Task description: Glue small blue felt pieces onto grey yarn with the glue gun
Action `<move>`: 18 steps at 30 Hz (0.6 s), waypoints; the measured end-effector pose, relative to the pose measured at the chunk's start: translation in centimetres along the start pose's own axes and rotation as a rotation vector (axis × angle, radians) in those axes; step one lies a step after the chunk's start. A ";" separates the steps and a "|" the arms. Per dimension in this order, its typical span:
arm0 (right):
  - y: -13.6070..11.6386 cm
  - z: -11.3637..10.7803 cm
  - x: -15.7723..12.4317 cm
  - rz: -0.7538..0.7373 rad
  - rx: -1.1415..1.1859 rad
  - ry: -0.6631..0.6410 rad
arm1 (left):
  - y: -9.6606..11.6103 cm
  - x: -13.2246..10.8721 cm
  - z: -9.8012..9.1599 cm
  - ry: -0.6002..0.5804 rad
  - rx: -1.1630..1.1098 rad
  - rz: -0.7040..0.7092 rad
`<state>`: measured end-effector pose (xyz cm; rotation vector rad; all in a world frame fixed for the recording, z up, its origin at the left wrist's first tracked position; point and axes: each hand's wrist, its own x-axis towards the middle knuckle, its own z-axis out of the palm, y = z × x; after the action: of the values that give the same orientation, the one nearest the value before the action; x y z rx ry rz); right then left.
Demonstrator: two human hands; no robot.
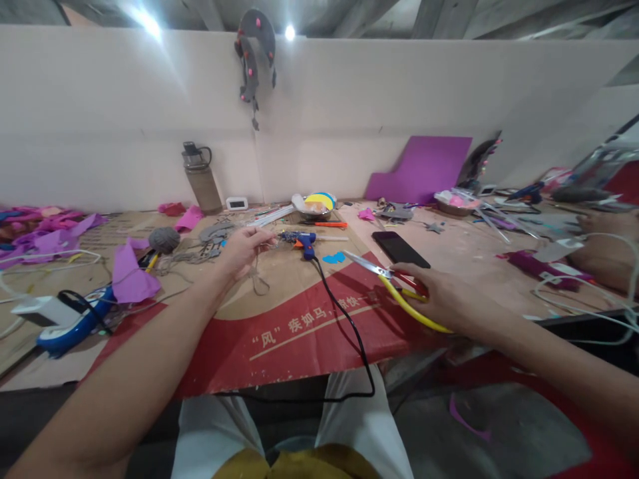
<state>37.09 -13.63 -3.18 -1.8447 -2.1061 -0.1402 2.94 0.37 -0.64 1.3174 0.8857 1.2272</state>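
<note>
My left hand (243,251) is stretched over the cardboard-covered table (289,319), fingers pinched on a thin grey string (258,279) that hangs down in a loop. My right hand (444,296) rests on the table, wrapped round the handles of yellow-and-red scissors (387,276), whose blades point left toward the middle. A blue hot glue gun (303,242) lies between the two hands, its black cord (349,332) running toward me off the table edge. A black phone (400,249) lies just beyond the scissors.
A grey yarn ball (164,239), purple paper scraps (130,271) and a blue tool (74,326) lie at the left. A water bottle (201,177), a bowl (314,205) and a purple foam sheet (422,169) stand by the back wall. White cables (589,306) and another person's arm (606,256) are at the right.
</note>
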 end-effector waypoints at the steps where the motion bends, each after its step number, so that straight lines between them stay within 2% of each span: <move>1: -0.5 -0.7 0.1 0.038 0.068 -0.041 | 0.1 -0.1 0.2 -0.014 -0.003 0.001; 3: -2.0 -1.9 0.4 0.037 0.227 -0.105 | 0.4 -0.4 0.5 -0.042 -0.017 -0.003; 5: -3.9 -2.6 1.0 -0.044 0.363 -0.138 | 0.7 -0.8 0.8 -0.077 -0.044 -0.012; 9: -7.7 -2.8 2.9 -0.172 0.465 -0.191 | 1.1 -1.1 0.9 -0.142 -0.089 -0.011; 13: -10.0 -1.7 4.8 -0.142 0.618 -0.271 | 1.1 -1.2 1.0 -0.169 -0.107 -0.014; 18: -10.9 0.2 5.6 -0.035 0.908 -0.395 | 1.2 -1.4 1.4 -0.157 -0.116 -0.039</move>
<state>25.80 -9.91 -0.06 -1.3191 -1.9104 1.0658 3.84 -1.40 0.41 1.2791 0.7150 1.1118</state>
